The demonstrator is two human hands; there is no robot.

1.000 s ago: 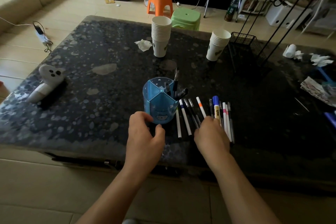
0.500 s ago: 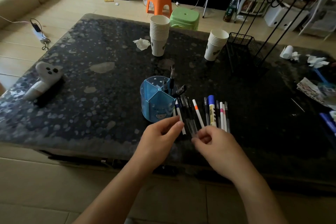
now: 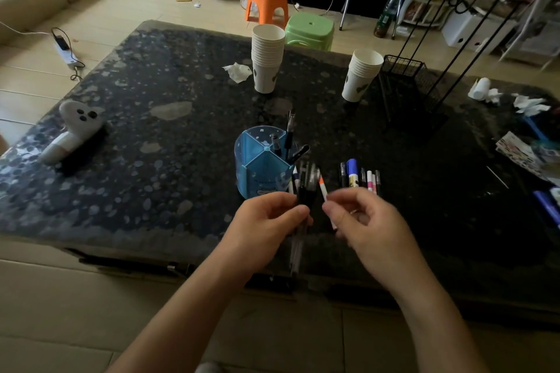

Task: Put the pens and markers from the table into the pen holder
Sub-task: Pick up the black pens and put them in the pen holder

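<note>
a blue pen holder (image 3: 261, 160) stands near the front of the dark table (image 3: 151, 136), three pens already upright in its far-right compartment. just in front, the left hand (image 3: 266, 221) clamps a bundle of pens (image 3: 304, 191); the right hand (image 3: 360, 218) pinches an orange-tipped marker (image 3: 323, 188). to the right, a row of markers (image 3: 360, 177) lies uncollected, so roughly half remains.

A dark speckled table (image 3: 151, 160) carries a blue pen holder (image 3: 260, 172) at centre, loose pens (image 3: 360, 177) at three o'clock, and paper cup stacks (image 3: 268, 60) toward twelve.
</note>
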